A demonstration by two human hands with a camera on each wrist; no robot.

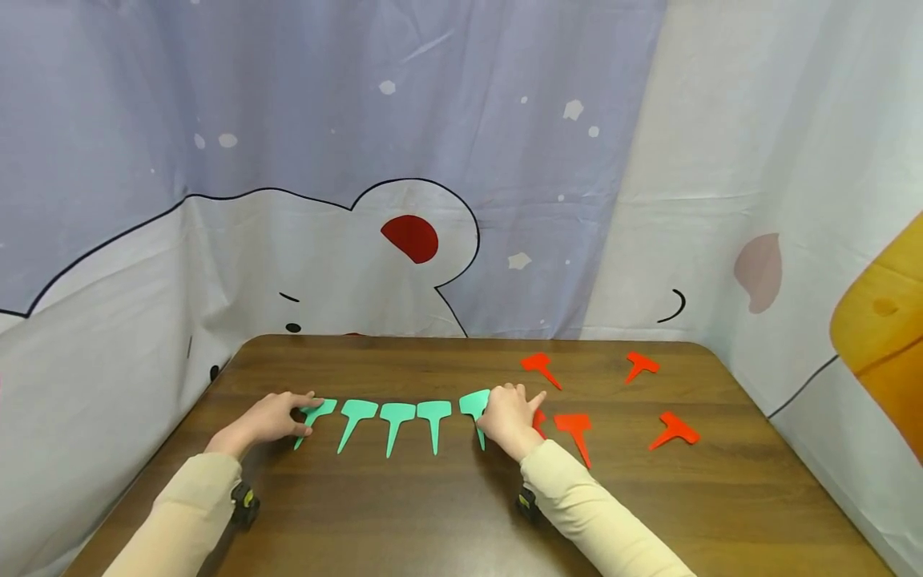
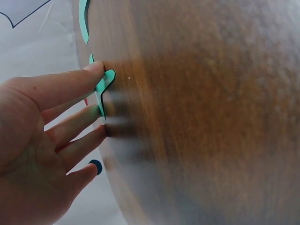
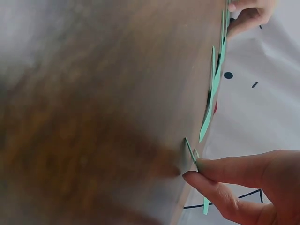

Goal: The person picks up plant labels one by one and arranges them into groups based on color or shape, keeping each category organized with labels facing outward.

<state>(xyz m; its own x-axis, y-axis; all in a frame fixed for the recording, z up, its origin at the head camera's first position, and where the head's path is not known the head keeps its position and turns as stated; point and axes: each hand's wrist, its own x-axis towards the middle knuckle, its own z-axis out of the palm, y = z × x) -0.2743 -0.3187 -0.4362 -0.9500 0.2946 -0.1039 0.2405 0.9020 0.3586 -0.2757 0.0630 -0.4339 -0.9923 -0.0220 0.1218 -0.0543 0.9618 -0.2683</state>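
Several mint-green T-shaped plant labels [image 1: 398, 413] lie in a row across the table, stems toward me. My left hand [image 1: 267, 418] is at the leftmost green label [image 1: 326, 406], its fingers spread and fairly straight. In the left wrist view, the thumb and fingertips touch that label [image 2: 100, 96]. At the row's right end, my right hand [image 1: 510, 421] pinches the head of another green label [image 1: 472, 403] between thumb and finger. Part of this label [image 3: 190, 149] shows beyond the fingertips in the right wrist view; the hand hides the rest.
Several red T-shaped labels [image 1: 573, 422] lie scattered on the right of the brown table [image 1: 404, 521]. One red label [image 1: 539, 422] is partly behind my right hand. A patterned curtain [image 1: 303, 120] hangs behind the table and along its sides.
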